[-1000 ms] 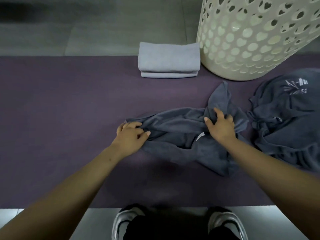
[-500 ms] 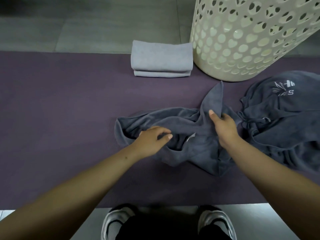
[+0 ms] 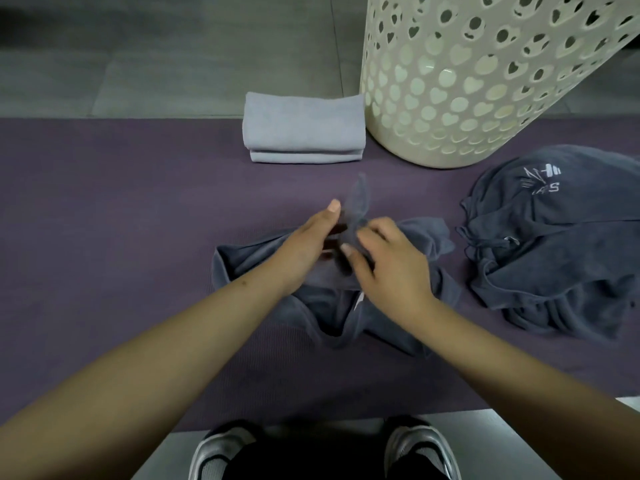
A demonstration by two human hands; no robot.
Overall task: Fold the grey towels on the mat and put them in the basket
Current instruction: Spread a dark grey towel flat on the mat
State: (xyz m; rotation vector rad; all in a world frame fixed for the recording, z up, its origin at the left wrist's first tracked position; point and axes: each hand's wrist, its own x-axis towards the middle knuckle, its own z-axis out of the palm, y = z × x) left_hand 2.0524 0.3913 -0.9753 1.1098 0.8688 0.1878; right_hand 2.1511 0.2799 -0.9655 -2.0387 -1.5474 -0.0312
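Both hands moved together since half second ago, now meeting over dark grey towel (image 3: 391,317), crumpled mid purple mat (image 3: 104,237). Right hand (image 3: 391,268) pinches raised towel corner. Left hand (image 3: 304,251) fingers straight beside corner; grasp unclear. Folded light grey towel (image 3: 303,133) touches cream basket (image 3: 467,81). Second dark towel (image 3: 561,244) at right, white logo, letters unreadable.

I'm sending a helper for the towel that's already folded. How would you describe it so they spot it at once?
Find the tall cream basket with heart-shaped holes at the purple mat's far edge. Directly left of its base lies the folded towel. It is pale lilac-grey and neatly squared, unlike the two dark, crumpled towels nearer the person.
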